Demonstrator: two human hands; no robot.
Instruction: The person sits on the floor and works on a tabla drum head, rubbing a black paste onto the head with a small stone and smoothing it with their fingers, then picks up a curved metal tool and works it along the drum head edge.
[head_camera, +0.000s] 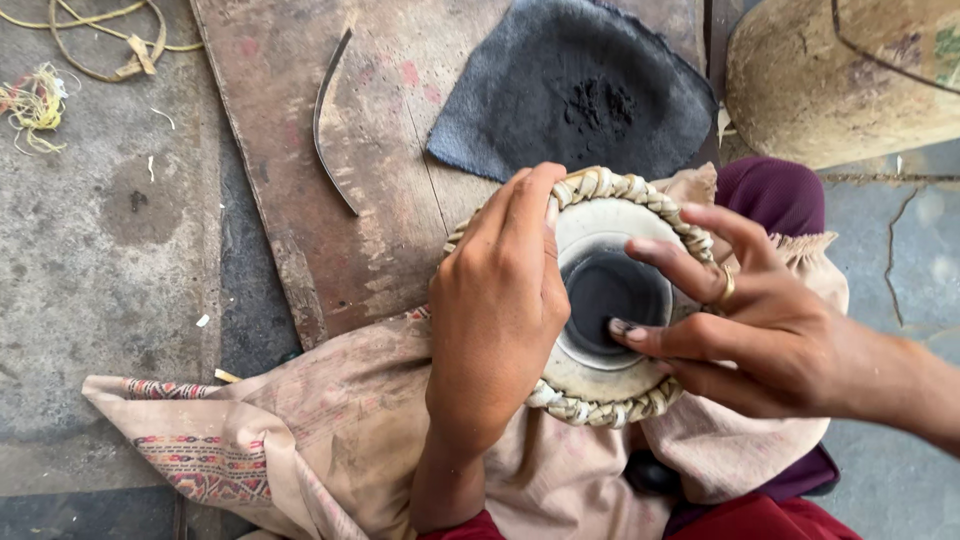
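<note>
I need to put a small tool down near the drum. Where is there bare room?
The wooden board is bare between the curved metal strip and the dark cloth with black powder. The concrete floor left of the board is open too. It is crowded at the drum head, where the left hand and right hand work.

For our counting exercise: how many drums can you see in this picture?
2: a small drum with a black centre under both hands, and part of a large drum body at top right. Others may lie out of view.
</note>
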